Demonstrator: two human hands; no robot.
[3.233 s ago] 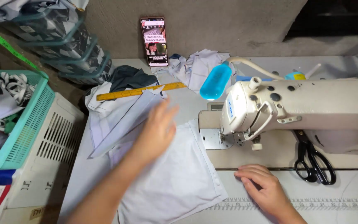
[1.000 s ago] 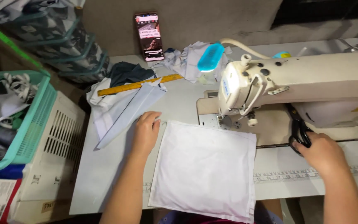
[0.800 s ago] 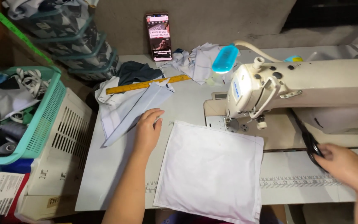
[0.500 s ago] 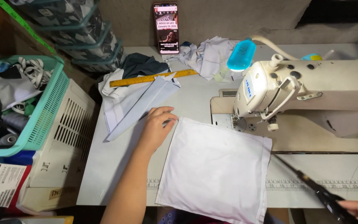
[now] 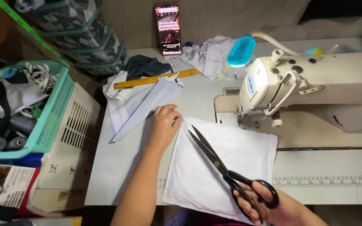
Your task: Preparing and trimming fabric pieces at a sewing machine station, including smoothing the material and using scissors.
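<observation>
1. The black-handled scissors (image 5: 227, 169) are lying slantwise over the white fabric square (image 5: 214, 167), long axis running from the near right up to the far left, blades slightly parted and tips pointing toward the far-left corner of the cloth.
2. The right hand (image 5: 269, 207) is coming in from the near edge of the sewing table (image 5: 118, 159), fingers threaded through the loops and gripping the scissors.
3. The left hand (image 5: 163, 127) is resting palm down, fingers loosely curled, pressing the cloth's far-left corner and holding nothing.
4. The sewing machine (image 5: 315, 83) is standing just right of the cloth; a yellow ruler (image 5: 158, 78) is lying near the far edge.
</observation>
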